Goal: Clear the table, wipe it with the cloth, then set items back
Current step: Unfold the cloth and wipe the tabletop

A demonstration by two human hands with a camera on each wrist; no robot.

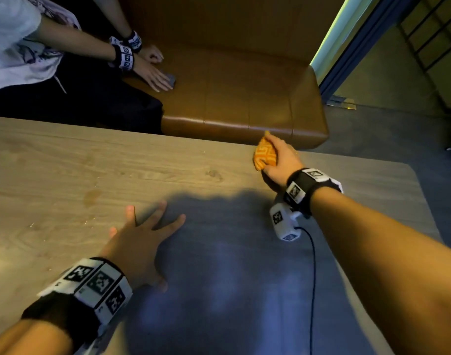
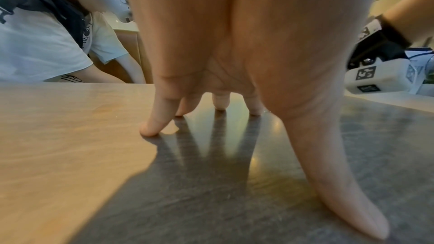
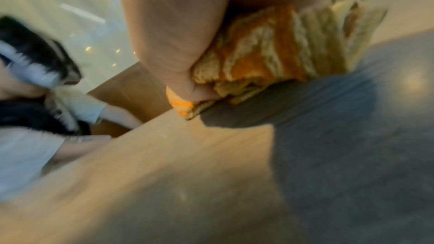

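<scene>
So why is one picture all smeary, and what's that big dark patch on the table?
Right wrist view: smeared by motion blur around the cloth. Head view: the dark patch is shadow on the table, around the left hand. Left wrist view: sharper, with finger shadows and soft glare.

A brown leather-look bench seat [image 1: 244, 98] runs along the far edge of the wood-grain tabletop [image 1: 65, 162], with a second person [image 1: 27, 47] in a pale shirt seated at its left end. Grey floor [image 1: 385, 129] lies to the right, beside a dark frame edged by a pale green light strip [image 1: 329, 37]. Warm light falls on the tabletop's left part; its right part lies in shadow.
</scene>
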